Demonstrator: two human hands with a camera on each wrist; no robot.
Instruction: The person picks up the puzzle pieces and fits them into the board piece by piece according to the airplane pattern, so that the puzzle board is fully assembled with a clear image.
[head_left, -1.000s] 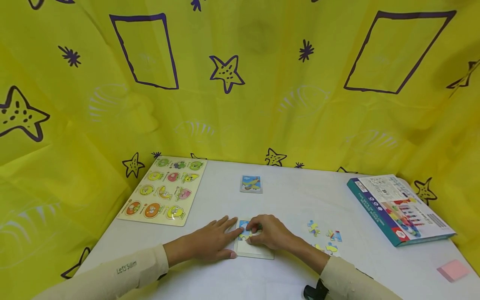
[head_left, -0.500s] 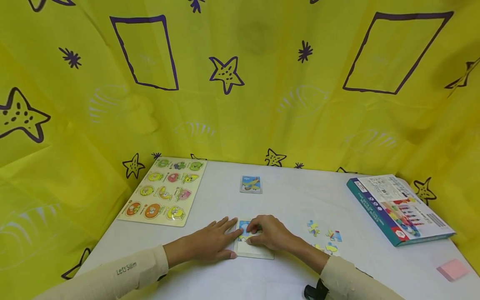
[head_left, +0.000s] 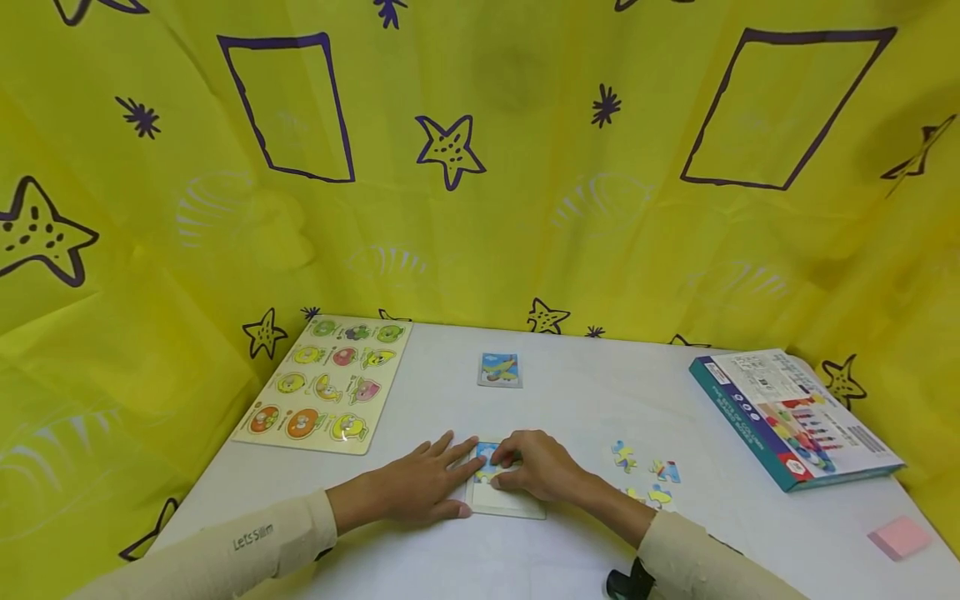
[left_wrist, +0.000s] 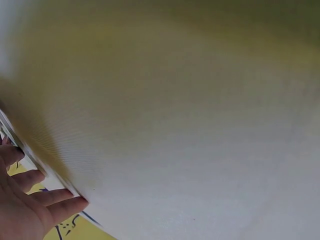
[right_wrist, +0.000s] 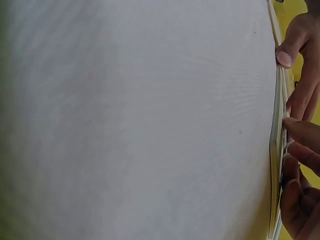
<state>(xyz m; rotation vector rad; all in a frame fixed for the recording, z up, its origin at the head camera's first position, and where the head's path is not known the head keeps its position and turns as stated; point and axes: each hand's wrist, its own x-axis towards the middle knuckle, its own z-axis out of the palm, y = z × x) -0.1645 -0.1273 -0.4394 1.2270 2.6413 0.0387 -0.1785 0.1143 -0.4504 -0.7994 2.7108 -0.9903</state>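
Note:
In the head view a small pale puzzle tray lies on the white table, with blue and yellow jigsaw pieces in its upper left part. My left hand rests at the tray's left side, fingers spread, index fingertip over the pieces and thumb at the lower left edge. Over the tray my right hand is bent, thumb and fingers pinching at a jigsaw piece that they largely hide. In the right wrist view the right fingertips are down at the tray. Several loose jigsaw pieces lie to the right.
Farther back stands a small card with an airplane picture flat on the table. A fruit puzzle board is at the left. At the right are a flat teal-edged box and a pink block. A yellow patterned curtain closes the back.
Both hands keep nearly the same place and pose at the tray. The whole head view has shifted slightly.

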